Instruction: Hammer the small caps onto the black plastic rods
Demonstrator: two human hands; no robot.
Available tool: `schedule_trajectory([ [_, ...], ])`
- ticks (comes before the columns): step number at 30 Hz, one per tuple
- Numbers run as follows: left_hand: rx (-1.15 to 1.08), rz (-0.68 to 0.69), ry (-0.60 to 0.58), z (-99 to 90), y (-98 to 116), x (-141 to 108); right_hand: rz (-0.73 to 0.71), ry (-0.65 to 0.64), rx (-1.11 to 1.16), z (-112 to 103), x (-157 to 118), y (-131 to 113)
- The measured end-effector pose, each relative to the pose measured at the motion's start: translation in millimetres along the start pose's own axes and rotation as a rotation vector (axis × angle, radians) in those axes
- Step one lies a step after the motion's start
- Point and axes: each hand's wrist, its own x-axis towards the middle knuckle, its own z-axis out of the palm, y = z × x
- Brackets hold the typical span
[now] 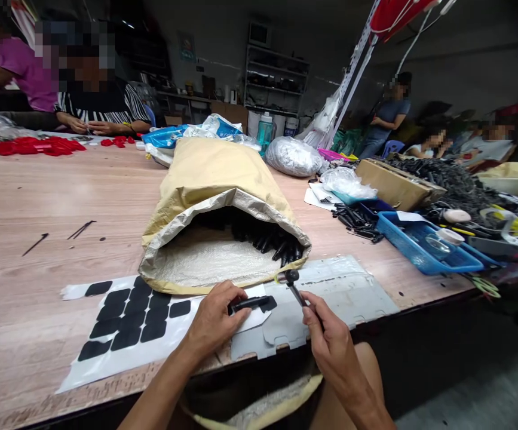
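My left hand [214,316] is closed around one end of a slim black tube-like part [252,303] and rests low over the table edge. A dark flat patch shows at the part's far end, and the fingers hide its near end. In my right hand [328,337] is a small hammer [293,278], gripped by its handle. The hammer's black head, with a pale yellowish face, is raised above the grey board [330,301], apart from the black part. Beyond my hands lies an open tan sack [227,170] with many similar black parts [281,245] inside.
A white sheet [151,355] with black rounded squares lies left of my hands. Thin black pieces [82,229] lie farther left. A blue basket [424,245] and piled black parts are on the right. A co-worker in a striped top [133,104] sits across the table.
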Motion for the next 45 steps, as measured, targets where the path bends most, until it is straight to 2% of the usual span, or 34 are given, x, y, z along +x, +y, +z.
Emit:
schedule_trajectory([
  [5, -0.025, -0.003, 0.019, 2.3, -2.0, 0.0, -0.065, -0.002, 0.064, 5.5, -8.5, -13.1],
  [8, -0.032, -0.007, 0.029, 3.8, -3.7, 0.7, -0.124, -0.051, 0.071, 12.7, -11.6, -18.0],
  [12, -0.046, 0.001, 0.036, 4.7, -6.0, 0.4, -0.147, -0.132, 0.027, 20.6, -14.9, -24.1],
  [18, -0.051, -0.023, 0.03, 3.8, -3.9, 0.8, -0.165, -0.147, -0.054, 27.9, -17.9, -37.0],
  [23, -0.06, -0.047, 0.029, 2.2, -0.6, 2.3, -0.149, -0.193, -0.16, 26.9, -15.7, -37.9],
  [27, -0.069, -0.051, 0.018, 1.6, -1.0, 1.6, -0.143, -0.119, -0.16, 22.9, -15.9, -32.2],
  [33, -0.053, -0.079, 0.023, 0.9, 1.4, 2.1, -0.155, -0.119, -0.158, 20.3, -12.5, -19.4],
  [38, -0.024, -0.068, 0.011, -0.4, 2.5, 2.2, -0.19, -0.012, -0.322, 13.1, 24.2, 2.7],
  [42, -0.028, -0.061, 0.011, 0.9, 0.9, 1.2, -0.34, -0.019, -0.472, 16.9, 53.5, 28.3],
  [45, -0.023, -0.069, 0.005, 1.4, -0.5, 1.5, -0.396, -0.022, -0.474, 23.9, 60.7, 43.5],
])
